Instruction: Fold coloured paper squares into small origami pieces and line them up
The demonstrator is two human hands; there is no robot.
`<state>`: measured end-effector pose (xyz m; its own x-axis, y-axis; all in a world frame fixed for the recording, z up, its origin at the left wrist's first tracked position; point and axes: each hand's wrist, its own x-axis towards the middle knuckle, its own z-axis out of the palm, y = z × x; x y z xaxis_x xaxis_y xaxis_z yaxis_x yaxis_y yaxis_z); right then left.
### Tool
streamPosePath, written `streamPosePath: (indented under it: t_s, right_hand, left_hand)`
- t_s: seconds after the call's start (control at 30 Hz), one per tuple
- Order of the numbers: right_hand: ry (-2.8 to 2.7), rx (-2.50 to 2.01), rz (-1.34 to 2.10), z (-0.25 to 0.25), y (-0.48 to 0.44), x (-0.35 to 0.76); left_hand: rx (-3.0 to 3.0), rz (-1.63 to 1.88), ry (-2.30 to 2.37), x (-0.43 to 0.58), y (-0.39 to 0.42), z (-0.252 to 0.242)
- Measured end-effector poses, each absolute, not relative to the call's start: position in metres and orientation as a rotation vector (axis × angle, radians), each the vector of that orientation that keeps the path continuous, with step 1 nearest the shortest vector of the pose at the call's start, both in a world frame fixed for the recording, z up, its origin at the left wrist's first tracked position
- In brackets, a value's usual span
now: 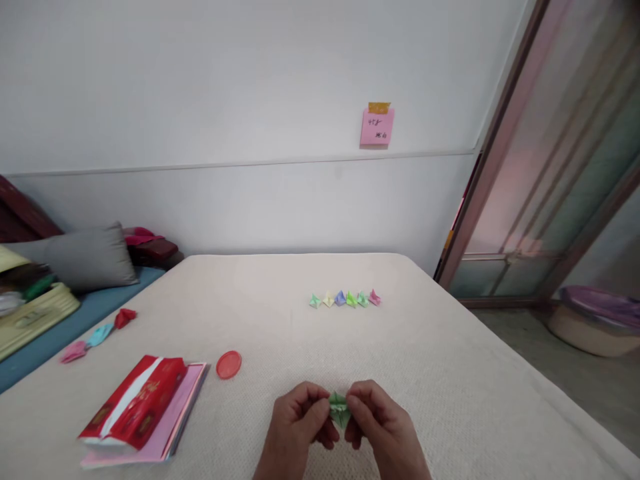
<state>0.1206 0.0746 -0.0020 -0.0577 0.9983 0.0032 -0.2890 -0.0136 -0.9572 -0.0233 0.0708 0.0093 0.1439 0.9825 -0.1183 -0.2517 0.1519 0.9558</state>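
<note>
A small folded piece of green paper [340, 411] is pinched between both hands, just above the near part of the table. My left hand [303, 415] grips its left side between thumb and fingers. On its right side, my right hand [376, 415] pinches it the same way. Creases and a raised middle fold show on the paper; its outer ends are hidden by the fingertips. Farther back stands a row of several small folded paper pieces in different colours, among them a blue one [341, 298] and a pink one [375, 297].
Left of my hands lies a red round lid [229, 365]. A red tissue packet [137, 400] rests on a stack of coloured paper [173, 420]. Pink, cyan and red folded pieces [100, 335] lie at the table's left edge. A pink note [377, 127] is taped to the wall.
</note>
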Motion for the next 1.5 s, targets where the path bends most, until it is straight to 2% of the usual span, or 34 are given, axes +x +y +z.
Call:
streamPosePath:
  t_s: [0.2, 0.43, 0.57, 0.77, 0.97, 1.5]
  right_hand:
    - [-1.051, -0.989, 1.371, 0.001, 0.072, 0.120]
    - [-1.407, -1.180, 0.798, -0.010, 0.069, 0.118]
    - [-1.496, -1.106, 0.632, -0.011, 0.069, 0.119]
    - [-1.487, -1.255, 0.678, -0.010, 0.068, 0.122]
    - [-1.637, -1.223, 0.620, -0.008, 0.067, 0.122]
    - [-1.551, -1.156, 0.682, -0.009, 0.068, 0.124]
  left_hand:
    - [0.942, 1.143, 0.991, -0.021, 0.071, 0.008]
    - [0.937, 1.160, 1.046, -0.017, 0.070, 0.005]
    - [0.958, 1.182, 1.059, -0.016, 0.069, 0.006]
    - [0.953, 1.231, 1.043, -0.016, 0.070, 0.005]
    - [0.997, 1.215, 1.069, -0.017, 0.070, 0.006]
    - [1.600, 1.283, 1.177, -0.013, 0.061, 0.009]
